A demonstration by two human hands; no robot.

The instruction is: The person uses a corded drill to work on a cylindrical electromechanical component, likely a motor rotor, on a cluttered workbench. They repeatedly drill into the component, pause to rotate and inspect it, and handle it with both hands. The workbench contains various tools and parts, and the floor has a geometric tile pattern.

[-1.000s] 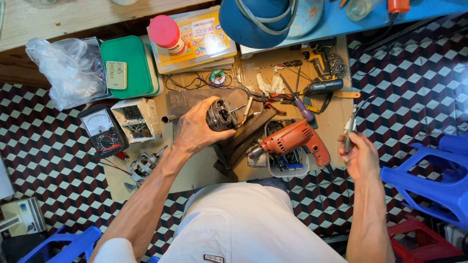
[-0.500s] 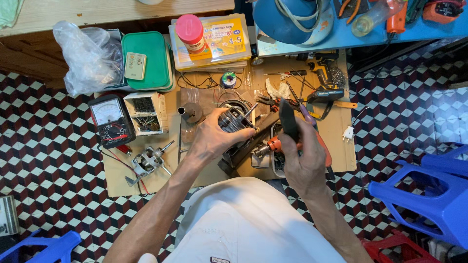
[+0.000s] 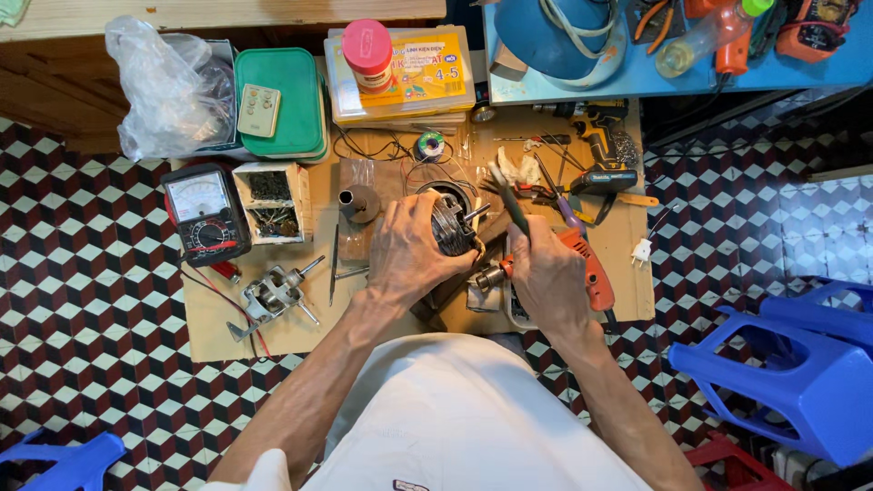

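Note:
My left hand point(image 3: 407, 253) grips a round metal motor stator point(image 3: 452, 223) with copper windings, held above a low wooden board point(image 3: 300, 327) on the floor. Just to its right, my right hand point(image 3: 546, 271) holds a slim dark hand tool point(image 3: 509, 198) whose tip points up and left, close to the stator's right side. An orange electric drill point(image 3: 582, 264) lies under my right hand, partly hidden by it. A metal rotor with a shaft point(image 3: 273, 295) lies on the board to the left.
A multimeter point(image 3: 205, 214) with red leads lies at the board's left. Behind are a small open box of parts point(image 3: 273, 202), a green-lidded box point(image 3: 280, 100), a plastic bag point(image 3: 168, 86), a yellow-topped case point(image 3: 405, 77), a cordless drill point(image 3: 600, 150). Blue plastic stools point(image 3: 800, 364) stand at the right.
My right hand has come in from the far right with the tool to beside the stator. The left hand has kept its hold on the stator. The view shifted slightly.

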